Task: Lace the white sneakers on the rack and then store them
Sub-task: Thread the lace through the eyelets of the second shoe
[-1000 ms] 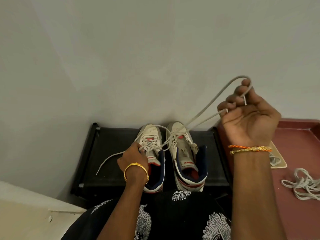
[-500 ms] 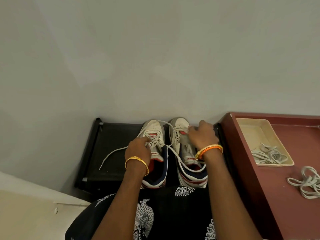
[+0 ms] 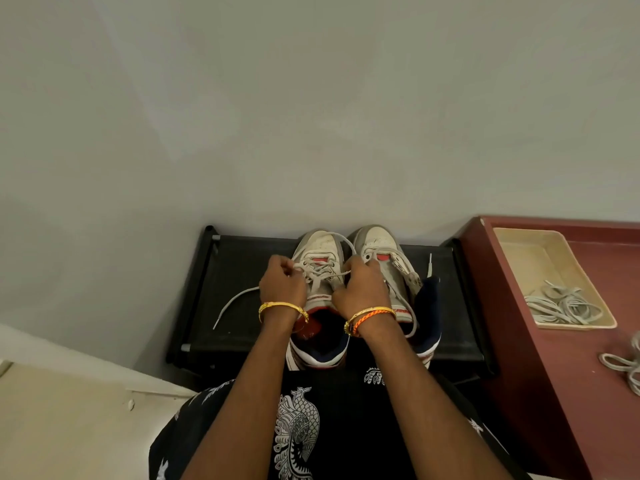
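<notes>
Two white sneakers with red and navy trim stand side by side on a black rack (image 3: 242, 306), toes to the wall. Both my hands are over the left sneaker (image 3: 320, 244). My left hand (image 3: 282, 284) pinches the lace (image 3: 235, 301) at the shoe's left eyelets; a loose end trails left across the rack. My right hand (image 3: 360, 289) grips the other run of that lace at the right eyelets. The lace loops over the toe. The right sneaker (image 3: 379, 242) has its tongue pulled open, and a lace end lies on the rack to its right.
A dark red cabinet (image 3: 554, 393) stands right of the rack. On it sits a cream tray (image 3: 519, 247) holding several spare laces, with another lace bundle (image 3: 623, 368) at the right edge. A grey wall is directly behind the rack.
My right hand came down from high on the right, where it held the lace taut, to the left sneaker's eyelets. My left hand stayed on that sneaker.
</notes>
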Demonstrator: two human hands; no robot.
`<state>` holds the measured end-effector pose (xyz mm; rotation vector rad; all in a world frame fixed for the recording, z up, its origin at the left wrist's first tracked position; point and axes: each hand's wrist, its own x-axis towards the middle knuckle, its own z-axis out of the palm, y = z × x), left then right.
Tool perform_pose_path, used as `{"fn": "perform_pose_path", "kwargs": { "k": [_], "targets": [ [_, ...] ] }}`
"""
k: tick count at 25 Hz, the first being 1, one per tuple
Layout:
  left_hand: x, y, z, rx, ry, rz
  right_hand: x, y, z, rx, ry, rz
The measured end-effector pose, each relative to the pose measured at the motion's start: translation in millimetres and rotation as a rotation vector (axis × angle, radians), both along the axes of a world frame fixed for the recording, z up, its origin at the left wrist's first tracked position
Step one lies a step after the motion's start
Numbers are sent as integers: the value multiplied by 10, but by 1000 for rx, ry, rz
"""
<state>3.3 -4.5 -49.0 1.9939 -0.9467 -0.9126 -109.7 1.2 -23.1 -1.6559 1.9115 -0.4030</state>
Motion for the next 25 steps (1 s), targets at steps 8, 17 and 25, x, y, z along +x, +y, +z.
{"fn": "perform_pose_path", "kwargs": {
  "k": [8,17,25],
  "targets": [
    [70,-13,26,-178,7,-18,-21,-21,-9,28,-10,-57],
    [573,187,724,-685,1094,280,-2,-26,-5,34,4,-66],
    [569,257,1273,-888,710,-30,3,-28,-8,39,19,-88]
  ]
}}
